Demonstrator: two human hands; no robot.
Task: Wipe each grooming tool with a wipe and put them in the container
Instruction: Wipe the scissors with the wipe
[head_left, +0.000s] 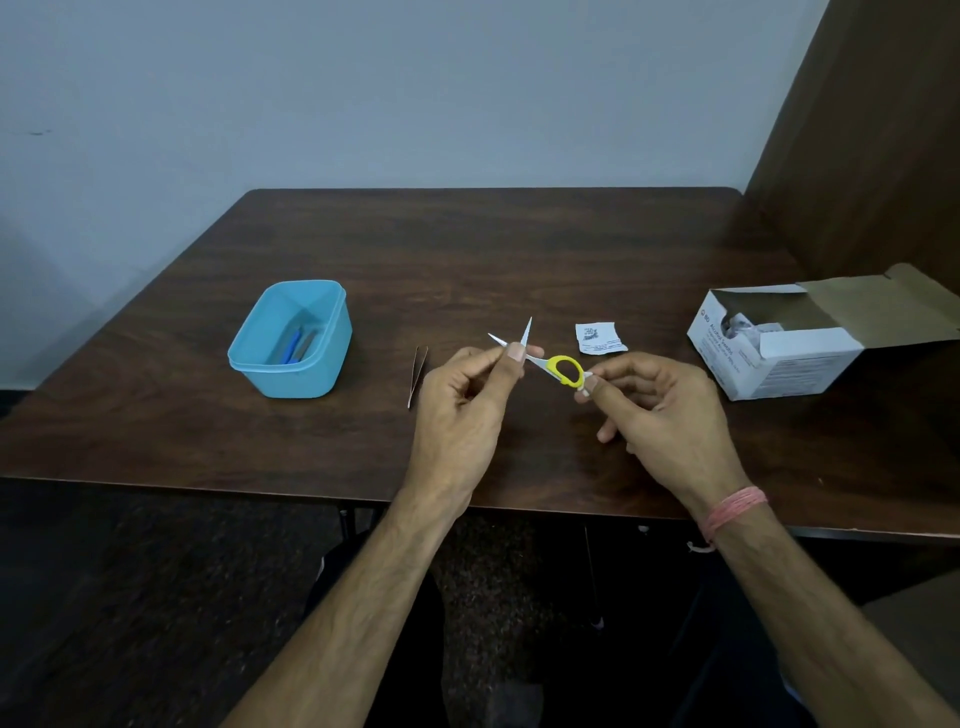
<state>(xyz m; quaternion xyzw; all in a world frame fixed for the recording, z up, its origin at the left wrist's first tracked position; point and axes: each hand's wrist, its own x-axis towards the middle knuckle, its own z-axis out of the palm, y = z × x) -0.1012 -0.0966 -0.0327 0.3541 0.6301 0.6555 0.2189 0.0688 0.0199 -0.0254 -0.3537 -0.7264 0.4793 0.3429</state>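
right, the small scissors (550, 364) with the yellow handle loops were up off the dark wooden table (519, 249), blades spread apart in a v and pointing away toward the wall. the left hand (467, 400) had its thumb and fingers curled in, pinching one blade near the pivot; whether a wipe sat under those fingertips couldn't be told. the right hand (670, 410) held the handle end, thumb and forefinger closed on the yellow loop, with a scrap of white showing at the thumb tip. over to the left stood the blue plastic container (249, 358), open, with a blue-handled tool (292, 345) and something greyish lying together at its bottom. between the container and the left hand, a pair of tweezers (418, 375) lay flat on the table, partly behind the knuckles. just beyond the right hand lay a torn wipe packet (599, 338), printed side up. at the far right sat a white cardboard box (774, 358), flap open, crumpled packets inside. a pink thread band (732, 512) circled the right wrist.
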